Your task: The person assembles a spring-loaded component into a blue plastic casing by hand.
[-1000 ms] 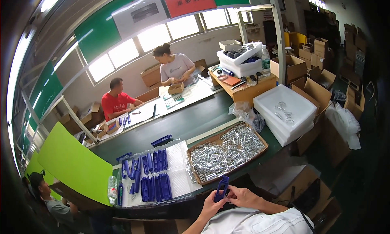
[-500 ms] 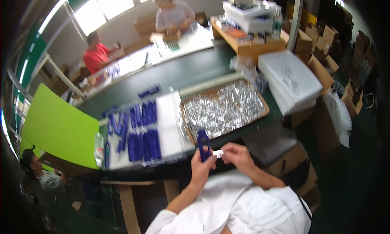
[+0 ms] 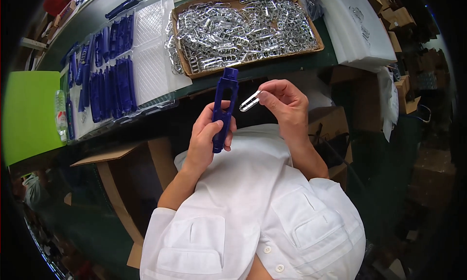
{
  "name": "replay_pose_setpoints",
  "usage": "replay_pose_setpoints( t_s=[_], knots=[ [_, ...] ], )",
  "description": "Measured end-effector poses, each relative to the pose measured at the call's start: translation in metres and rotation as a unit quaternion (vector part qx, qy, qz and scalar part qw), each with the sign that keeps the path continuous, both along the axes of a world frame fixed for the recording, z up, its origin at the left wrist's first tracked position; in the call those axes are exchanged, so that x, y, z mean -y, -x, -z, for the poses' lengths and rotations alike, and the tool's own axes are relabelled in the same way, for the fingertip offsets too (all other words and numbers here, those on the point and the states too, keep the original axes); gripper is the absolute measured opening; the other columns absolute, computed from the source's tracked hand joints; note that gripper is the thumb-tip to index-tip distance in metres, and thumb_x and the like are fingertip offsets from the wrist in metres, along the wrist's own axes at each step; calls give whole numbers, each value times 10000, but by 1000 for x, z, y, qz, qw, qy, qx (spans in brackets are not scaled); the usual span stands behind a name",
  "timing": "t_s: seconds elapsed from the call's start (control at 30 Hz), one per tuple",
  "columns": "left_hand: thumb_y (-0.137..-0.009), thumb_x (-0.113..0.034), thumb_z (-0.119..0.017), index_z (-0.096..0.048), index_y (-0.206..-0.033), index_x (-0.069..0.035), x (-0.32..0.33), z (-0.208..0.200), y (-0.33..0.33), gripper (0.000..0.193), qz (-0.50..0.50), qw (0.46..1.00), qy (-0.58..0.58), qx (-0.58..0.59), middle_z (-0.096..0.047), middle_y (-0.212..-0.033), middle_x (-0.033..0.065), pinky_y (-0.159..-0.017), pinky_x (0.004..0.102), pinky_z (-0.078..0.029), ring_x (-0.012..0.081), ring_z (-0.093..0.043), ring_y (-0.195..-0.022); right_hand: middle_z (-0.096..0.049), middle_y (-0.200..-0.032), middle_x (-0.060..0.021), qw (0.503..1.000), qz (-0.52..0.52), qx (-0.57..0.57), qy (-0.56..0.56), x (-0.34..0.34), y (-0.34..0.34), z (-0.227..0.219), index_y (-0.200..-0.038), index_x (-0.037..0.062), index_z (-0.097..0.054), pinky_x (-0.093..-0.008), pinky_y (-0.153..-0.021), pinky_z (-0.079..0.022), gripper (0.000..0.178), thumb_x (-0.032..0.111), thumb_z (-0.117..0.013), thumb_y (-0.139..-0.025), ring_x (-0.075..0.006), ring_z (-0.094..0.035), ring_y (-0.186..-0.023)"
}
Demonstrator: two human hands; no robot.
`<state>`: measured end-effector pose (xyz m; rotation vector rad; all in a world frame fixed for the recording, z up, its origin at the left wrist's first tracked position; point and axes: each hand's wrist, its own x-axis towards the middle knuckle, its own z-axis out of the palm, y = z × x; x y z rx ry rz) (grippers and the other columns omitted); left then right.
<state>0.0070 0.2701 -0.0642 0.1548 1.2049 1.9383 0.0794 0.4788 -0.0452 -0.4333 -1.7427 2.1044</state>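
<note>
My left hand is closed around a dark blue plastic housing, long and narrow with an oblong opening, held roughly upright. Between the thumb and fingers of my right hand is a small shiny frame-like piece, silver or clear, tilted and apart from the housing. Beyond both hands, a shallow cardboard tray holds a heap of similar shiny pieces. To its left, several more blue housings lie in rows on a clear plastic tray.
A bright green panel and a clear bottle stand at the left. White foam sheets are stacked at the far right. An open cardboard box sits below the table edge at left; another carton is beside my right arm.
The view has tilted down toward my hands. My right hand has drawn the shiny piece slightly away from the housing, and its angle has changed. Both hands keep their hold.
</note>
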Motion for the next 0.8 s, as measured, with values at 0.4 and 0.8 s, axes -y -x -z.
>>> replay_pose_setpoints(
  t_s=[0.4,0.8],
  knots=[
    [-1008,-14,-441,-552,-1339,14,-5,6,-9,350,37,994,71,-78,-680,-898,65,-574,249,-488,77,-580,-638,-673,-1314,-151,896,-3,-21,-445,9,18,-30,-905,23,-746,-422,-937,-571,121,8,-809,-803,-337,-654,-1196],
    [-985,-15,-423,-583,-1304,15,-6,4,-4,358,53,992,79,-82,-690,-883,58,-566,242,-484,67,-573,-628,-695,-1302,-161,867,-10,39,-497,18,21,-25,-848,-2,-685,-388,-879,-570,119,-41,-790,-807,-325,-685,-1150]
  ],
)
